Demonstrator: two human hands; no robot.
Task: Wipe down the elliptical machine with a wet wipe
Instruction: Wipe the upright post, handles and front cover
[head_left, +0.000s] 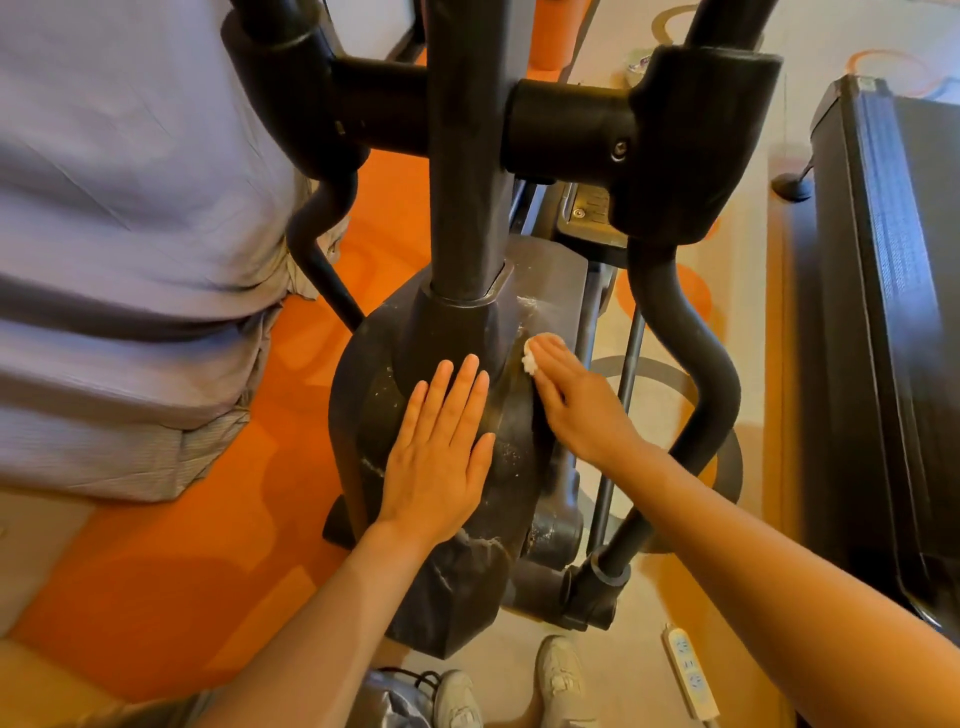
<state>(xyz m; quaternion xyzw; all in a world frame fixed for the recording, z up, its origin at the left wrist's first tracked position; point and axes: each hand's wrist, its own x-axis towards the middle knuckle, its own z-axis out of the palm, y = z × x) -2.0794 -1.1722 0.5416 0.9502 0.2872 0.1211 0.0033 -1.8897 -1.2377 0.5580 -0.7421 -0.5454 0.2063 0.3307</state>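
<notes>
Orange and cream patterned flooring (291, 525) fills the head view, with a white power strip (691, 673) lying on it near the lower right and a dark treadmill (883, 312) along the right edge. At the centre stands the elliptical machine (452, 582), its dusty black housing rising to an upright post between two curved handle bars. On the housing's top the left hand (441, 457) lies flat, palm down, fingers straight and slightly spread. Just to its right, the right hand (582, 400) presses a small bunched white wet wipe (531, 358) against the housing beside the base of the post; its fingers are straight and close together over the wipe, which shows only at the fingertips. A pale lilac cloth (130, 234) hangs at upper left. Two light sneakers (561, 680) show at the bottom.
</notes>
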